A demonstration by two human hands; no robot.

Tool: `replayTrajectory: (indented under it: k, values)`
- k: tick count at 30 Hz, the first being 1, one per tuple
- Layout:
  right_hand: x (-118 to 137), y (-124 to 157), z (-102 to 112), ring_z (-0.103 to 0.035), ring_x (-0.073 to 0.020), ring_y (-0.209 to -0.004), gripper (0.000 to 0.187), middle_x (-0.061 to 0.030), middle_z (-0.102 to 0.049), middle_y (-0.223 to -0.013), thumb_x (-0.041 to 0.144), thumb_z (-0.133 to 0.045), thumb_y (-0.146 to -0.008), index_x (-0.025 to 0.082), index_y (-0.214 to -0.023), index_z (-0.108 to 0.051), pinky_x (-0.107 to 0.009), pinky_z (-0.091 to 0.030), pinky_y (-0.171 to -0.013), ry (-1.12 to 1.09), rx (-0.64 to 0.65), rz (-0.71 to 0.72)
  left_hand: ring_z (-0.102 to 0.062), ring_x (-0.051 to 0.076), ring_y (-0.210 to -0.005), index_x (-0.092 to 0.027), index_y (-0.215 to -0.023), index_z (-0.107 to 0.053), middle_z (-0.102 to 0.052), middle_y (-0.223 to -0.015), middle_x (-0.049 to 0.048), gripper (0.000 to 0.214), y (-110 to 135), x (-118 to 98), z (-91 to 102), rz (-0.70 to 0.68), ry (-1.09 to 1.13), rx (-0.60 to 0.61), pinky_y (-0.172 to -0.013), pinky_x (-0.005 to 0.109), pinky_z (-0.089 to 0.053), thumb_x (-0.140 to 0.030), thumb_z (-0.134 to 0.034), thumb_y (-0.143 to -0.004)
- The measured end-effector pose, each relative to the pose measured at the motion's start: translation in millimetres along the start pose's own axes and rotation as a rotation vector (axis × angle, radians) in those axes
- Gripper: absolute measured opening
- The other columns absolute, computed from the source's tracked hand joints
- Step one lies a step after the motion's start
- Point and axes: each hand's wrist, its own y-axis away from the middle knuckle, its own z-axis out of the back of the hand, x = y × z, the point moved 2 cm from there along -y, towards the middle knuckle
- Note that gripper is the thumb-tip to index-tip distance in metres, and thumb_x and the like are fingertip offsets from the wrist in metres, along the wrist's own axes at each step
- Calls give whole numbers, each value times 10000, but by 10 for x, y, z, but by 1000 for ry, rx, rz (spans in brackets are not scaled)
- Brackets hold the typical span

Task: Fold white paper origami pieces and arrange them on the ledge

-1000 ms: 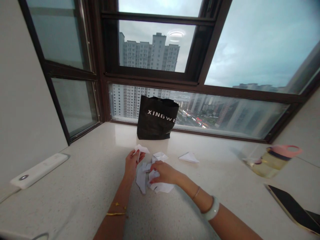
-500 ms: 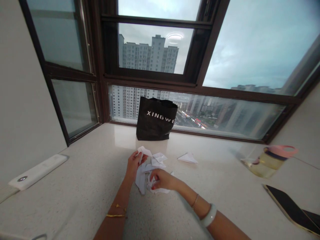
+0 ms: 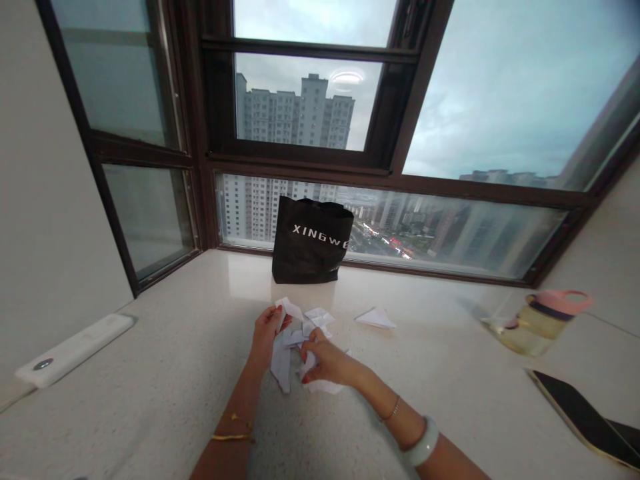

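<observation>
My left hand (image 3: 266, 328) pinches a piece of folded white paper (image 3: 289, 308), held up in front of the black bag. Beside it on the counter lies a loose pile of folded papers; a long folded strip (image 3: 281, 365) points toward me and another folded piece (image 3: 319, 319) sits at the back. My right hand (image 3: 327, 360) reaches into the pile from the right, its thumb and fingers curled round a crumpled-looking paper (image 3: 310, 363). The palm side of that hand is partly hidden. Farther right, a white paper triangle (image 3: 376, 318) lies apart.
A black bag (image 3: 313, 250) stands upright by the window. On the right are a yellowish bottle with a pink lid (image 3: 543, 327) and a dark phone-like device (image 3: 575, 407). A white power strip (image 3: 80, 347) lies on the pale counter (image 3: 190, 353) at left.
My right hand has shifted slightly, its upper fingers rising over the papers and closing round one piece. My left hand still holds its folded paper, nearly unmoved.
</observation>
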Motion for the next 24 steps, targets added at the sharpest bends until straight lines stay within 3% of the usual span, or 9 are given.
replayTrajectory:
  k: [2,5,9,12,15,18,22,24]
  values:
    - [-38,1,14,-481,-158,-870,254,-12,-487,-927,229,-766,-498,189,-690,-604,-254,-383,-767,-64,-114,1,-610,114,-627,-145,-712,-621,-645,-656,1,275,3,-9,2,-3,-31,0,-647,221,-477,-374,-696,-577]
    - [-159,36,46,-502,-121,-638,166,31,-522,-642,274,-716,-559,181,-603,-585,-231,-390,-610,-249,-247,-69,-608,117,-645,-152,-715,-632,-652,-678,11,281,13,-22,-7,-8,-68,-1,-635,206,-461,-396,-684,-586]
    - [-336,93,92,-388,-85,-372,328,84,-409,-398,497,-616,-610,177,-669,-581,-207,-312,-410,-668,-556,-213,-602,122,-658,-150,-692,-622,-650,-680,12,319,37,-25,-43,8,-49,1,-663,223,-463,-432,-694,-561]
    - [-367,83,47,-492,-114,-426,439,33,-531,-474,559,-616,-577,160,-759,-596,-224,-381,-440,-907,-686,-241,-604,129,-678,-142,-701,-625,-659,-710,24,342,72,24,-112,36,-22,60,-679,238,-467,-441,-700,-553]
    - [-325,43,-26,-570,-146,-558,458,-15,-615,-626,560,-641,-542,160,-764,-612,-257,-445,-550,-1019,-681,-177,-611,153,-690,-135,-727,-650,-675,-736,44,338,128,123,-212,73,-78,186,-667,251,-470,-430,-695,-567]
    - [-300,43,-62,-530,-129,-494,454,13,-587,-551,580,-618,-549,170,-743,-626,-244,-423,-504,-989,-627,-126,-617,186,-727,-139,-724,-675,-687,-787,59,286,179,214,-290,75,-201,281,-662,265,-474,-381,-701,-575]
    - [-311,120,-34,-392,-87,-369,435,49,-484,-424,597,-526,-628,175,-658,-624,-206,-313,-385,-859,-568,-130,-594,201,-910,-152,-682,-686,-651,-1003,88,197,193,244,-311,-14,-264,252,-777,264,-456,-284,-734,-544]
    - [-303,158,-7,-357,-75,-363,431,44,-486,-433,583,-490,-665,175,-601,-612,-200,-278,-381,-807,-562,-122,-604,192,-889,-156,-707,-685,-637,-1040,93,206,192,247,-310,-11,-251,242,-776,268,-459,-265,-737,-540]
